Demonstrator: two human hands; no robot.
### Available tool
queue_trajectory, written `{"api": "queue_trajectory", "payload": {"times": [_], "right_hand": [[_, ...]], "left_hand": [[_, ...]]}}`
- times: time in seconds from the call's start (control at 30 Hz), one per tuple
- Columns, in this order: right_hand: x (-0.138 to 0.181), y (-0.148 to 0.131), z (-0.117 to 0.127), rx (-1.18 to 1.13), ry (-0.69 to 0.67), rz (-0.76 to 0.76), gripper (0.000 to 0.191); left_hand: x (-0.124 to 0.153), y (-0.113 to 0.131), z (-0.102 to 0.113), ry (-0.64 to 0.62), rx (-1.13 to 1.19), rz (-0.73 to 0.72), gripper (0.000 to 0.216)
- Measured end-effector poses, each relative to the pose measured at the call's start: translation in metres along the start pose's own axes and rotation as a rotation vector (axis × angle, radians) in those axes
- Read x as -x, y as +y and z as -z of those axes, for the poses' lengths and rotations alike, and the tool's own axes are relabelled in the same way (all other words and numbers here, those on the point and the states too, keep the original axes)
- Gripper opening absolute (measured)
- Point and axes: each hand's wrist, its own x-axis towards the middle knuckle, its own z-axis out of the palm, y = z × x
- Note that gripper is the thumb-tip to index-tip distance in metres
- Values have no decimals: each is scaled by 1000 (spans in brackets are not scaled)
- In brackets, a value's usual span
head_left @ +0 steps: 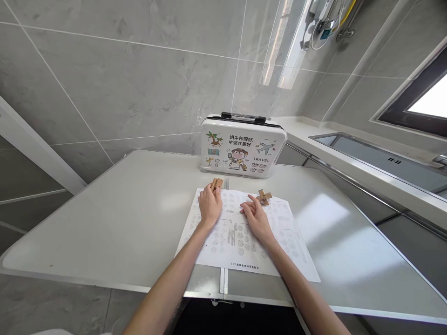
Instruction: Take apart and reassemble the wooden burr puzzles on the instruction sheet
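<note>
Head view: L hand (210,204) pinched wood pcs (217,183) at far edge of printed sheet (226,251); R hand (256,217), loosely spread over sheet, nr wood cross (266,196). Case (240,149) stood behind, on worktop (122,214).

- Open desk (115,223) stretches left of the printed sheet (225,251), a broad lane; another runs along the sheet's right.
- Behind the sheet, a white suitcase (216,151) stands upright, blocking passage.
- The left hand (210,204), clasping wooden pieces (218,183), blocks the sheet's far left.
- The right hand (257,217) and a cross-shaped wooden piece (265,197) crowd the sheet's far right, a gap separating the hands.
- Two forearms (176,284) bar the sheet's near edge, with passage between them.
</note>
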Motion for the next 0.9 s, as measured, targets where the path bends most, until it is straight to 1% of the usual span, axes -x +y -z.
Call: {"api": "queue_trajectory", "payload": {"times": [0.1, 0.17, 0.27, 0.4, 0.5, 0.57, 0.63, 0.77, 0.9], "right_hand": [[2, -3, -1, 39, -15, 31, 59], [3, -5, -1, 46, -19, 41, 55], [4, -6, 0, 55, -26, 38, 52], [3, -6, 1, 44, -19, 30, 48], [3, -6, 0, 41, -7, 32, 44], [4, -6, 0, 53, -8, 35, 41], [3, -6, 0, 64, -11, 33, 39], [1, -3, 2, 4, -5, 10, 38], [-3, 0, 4, -105, 36, -35, 34]], "left_hand": [[0, -7, -1, 35, -179, -48, 32], [0, -10, -1, 31, -264, -43, 32], [-1, -12, 1, 22, -331, -20, 33], [-1, -13, 1, 63, -333, -26, 39], [0, -12, 0, 119, -294, -89, 47], [1, -10, 0, 122, -253, -152, 47], [3, -6, 0, 77, -196, -231, 43], [11, 4, -1, -89, -56, -400, 32], [22, 15, 0, -261, 58, -494, 26]]}}
